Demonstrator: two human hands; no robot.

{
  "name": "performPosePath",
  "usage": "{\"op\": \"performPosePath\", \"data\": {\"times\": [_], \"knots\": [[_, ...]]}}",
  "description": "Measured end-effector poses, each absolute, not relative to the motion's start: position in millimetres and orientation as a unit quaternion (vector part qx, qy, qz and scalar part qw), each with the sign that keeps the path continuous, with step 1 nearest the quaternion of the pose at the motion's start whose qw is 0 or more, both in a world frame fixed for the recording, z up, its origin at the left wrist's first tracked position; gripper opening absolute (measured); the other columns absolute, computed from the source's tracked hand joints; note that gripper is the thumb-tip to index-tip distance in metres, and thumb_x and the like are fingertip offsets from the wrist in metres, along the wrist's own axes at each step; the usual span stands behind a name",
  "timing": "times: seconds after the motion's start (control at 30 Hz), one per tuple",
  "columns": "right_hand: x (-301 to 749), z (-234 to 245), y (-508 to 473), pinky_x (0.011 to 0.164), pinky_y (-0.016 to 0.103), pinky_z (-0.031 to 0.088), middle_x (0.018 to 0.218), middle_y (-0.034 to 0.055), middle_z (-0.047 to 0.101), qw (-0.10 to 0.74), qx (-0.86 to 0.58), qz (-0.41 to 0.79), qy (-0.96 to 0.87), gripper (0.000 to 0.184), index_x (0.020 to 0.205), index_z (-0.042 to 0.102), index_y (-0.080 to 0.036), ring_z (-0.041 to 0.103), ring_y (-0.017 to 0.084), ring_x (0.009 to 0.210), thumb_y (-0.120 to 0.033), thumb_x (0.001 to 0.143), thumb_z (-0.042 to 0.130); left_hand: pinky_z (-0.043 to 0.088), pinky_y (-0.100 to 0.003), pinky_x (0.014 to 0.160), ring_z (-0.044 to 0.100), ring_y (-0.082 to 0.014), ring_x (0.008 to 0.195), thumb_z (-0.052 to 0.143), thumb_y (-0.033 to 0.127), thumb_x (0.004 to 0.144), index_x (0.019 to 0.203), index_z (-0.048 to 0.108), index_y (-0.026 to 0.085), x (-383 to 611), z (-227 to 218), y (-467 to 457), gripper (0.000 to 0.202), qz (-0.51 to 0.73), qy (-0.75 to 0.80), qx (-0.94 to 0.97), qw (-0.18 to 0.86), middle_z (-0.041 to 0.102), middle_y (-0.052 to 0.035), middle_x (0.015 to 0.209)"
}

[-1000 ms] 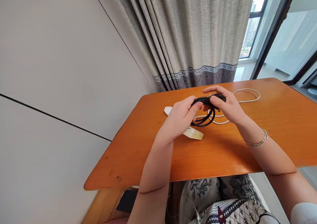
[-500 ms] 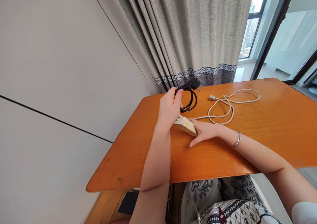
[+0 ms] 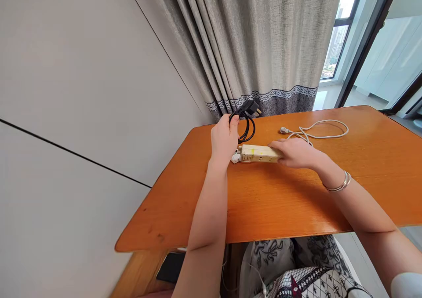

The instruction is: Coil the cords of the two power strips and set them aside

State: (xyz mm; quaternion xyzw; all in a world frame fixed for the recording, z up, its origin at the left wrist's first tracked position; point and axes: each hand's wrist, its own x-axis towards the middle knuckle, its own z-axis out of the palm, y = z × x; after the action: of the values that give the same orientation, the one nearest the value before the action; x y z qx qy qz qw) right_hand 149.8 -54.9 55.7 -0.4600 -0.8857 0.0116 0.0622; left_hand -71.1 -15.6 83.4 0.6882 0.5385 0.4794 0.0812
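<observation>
My left hand is closed around a coiled black power cord. The cord's black plug sticks out above the fist, its prongs toward the right. In my right hand is the right end of a cream power strip, held lengthwise with its socket side toward me. At the strip's left end sits a white plug, just beneath my left hand; whether it is plugged in I cannot tell. Behind my right hand lies the loosely looped white cord, ending in a white plug.
The orange-brown wooden table meets a pale panelled wall on the left. A grey curtain hangs behind the far edge. Below the near edge, a dark flat object lies at lower left.
My right hand has moved right and slightly up, turning the power strip from a slant to nearly level. My left hand and the black cord have shifted slightly left.
</observation>
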Motion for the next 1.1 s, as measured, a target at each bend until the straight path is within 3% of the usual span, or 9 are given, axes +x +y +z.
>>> {"op": "performPosePath", "data": {"times": [0.13, 0.3, 0.4, 0.5, 0.73, 1.1], "knots": [[165.9, 78.8, -67.9, 0.070, 0.032, 0.039, 0.107, 0.0099, 0.069, 0.150, -0.453, -0.032, -0.878, 0.042, 0.128, 0.065, -0.021, 0.065, 0.025, 0.092, -0.022, 0.086, 0.059, 0.036, -0.027, 0.065, 0.054, -0.0159, 0.053, 0.045, 0.033, 0.100, 0.077, 0.050, 0.023, -71.4, 79.3, -10.4, 0.026, 0.490, 0.540, 0.678, 0.099, 0.051, 0.0055, 0.051], [172.5, 90.9, -81.7, 0.077, 0.034, 0.046, 0.100, 0.0075, 0.069, 0.354, -0.367, 0.009, -0.860, 0.031, 0.117, 0.068, -0.024, 0.062, 0.022, 0.088, -0.031, 0.087, 0.067, 0.037, -0.026, 0.061, 0.053, -0.0145, 0.051, 0.045, 0.033, 0.101, 0.075, 0.051, 0.022, -61.4, 72.4, -7.7, 0.029, 0.498, 0.489, 0.686, 0.205, 0.043, 0.0069, 0.048], [168.9, 85.2, -77.3, 0.075, 0.035, 0.052, 0.107, 0.0073, 0.068, 0.507, -0.343, 0.122, -0.781, 0.051, 0.126, 0.059, -0.025, 0.063, 0.022, 0.087, -0.046, 0.082, 0.075, 0.037, -0.025, 0.056, 0.047, -0.0125, 0.045, 0.045, 0.037, 0.101, 0.072, 0.051, 0.022, -50.3, 70.0, -10.9, 0.034, 0.511, 0.433, 0.669, 0.323, 0.035, 0.0081, 0.046], [163.6, 74.9, -62.9, 0.077, 0.039, 0.056, 0.104, 0.0069, 0.067, 0.609, -0.351, 0.215, -0.678, 0.071, 0.138, 0.048, -0.029, 0.065, 0.024, 0.091, -0.056, 0.078, 0.076, 0.040, -0.024, 0.056, 0.043, -0.0101, 0.046, 0.050, 0.049, 0.099, 0.063, 0.047, 0.022, -39.2, 67.4, -16.1, 0.045, 0.529, 0.389, 0.645, 0.390, 0.037, 0.0064, 0.049], [151.3, 59.8, -43.8, 0.090, 0.046, 0.057, 0.127, 0.0109, 0.060, 0.673, -0.378, 0.230, -0.593, 0.076, 0.144, 0.041, -0.032, 0.061, 0.029, 0.114, -0.069, 0.082, 0.063, 0.035, -0.023, 0.049, 0.034, -0.0088, 0.044, 0.054, 0.064, 0.092, 0.062, 0.048, 0.021, -13.7, 56.6, -22.7, 0.053, 0.552, 0.377, 0.556, 0.494, 0.030, 0.0076, 0.045], [140.7, 41.5, -34.2, 0.090, 0.045, 0.058, 0.123, 0.0107, 0.059, 0.682, -0.373, 0.282, -0.562, 0.084, 0.138, 0.032, -0.031, 0.061, 0.027, 0.113, -0.067, 0.073, 0.073, 0.030, -0.022, 0.044, 0.035, -0.0078, 0.043, 0.056, 0.072, 0.087, 0.069, 0.051, 0.020, 6.7, 47.3, -30.5, 0.055, 0.530, 0.434, 0.481, 0.547, 0.036, 0.0069, 0.051]]}}
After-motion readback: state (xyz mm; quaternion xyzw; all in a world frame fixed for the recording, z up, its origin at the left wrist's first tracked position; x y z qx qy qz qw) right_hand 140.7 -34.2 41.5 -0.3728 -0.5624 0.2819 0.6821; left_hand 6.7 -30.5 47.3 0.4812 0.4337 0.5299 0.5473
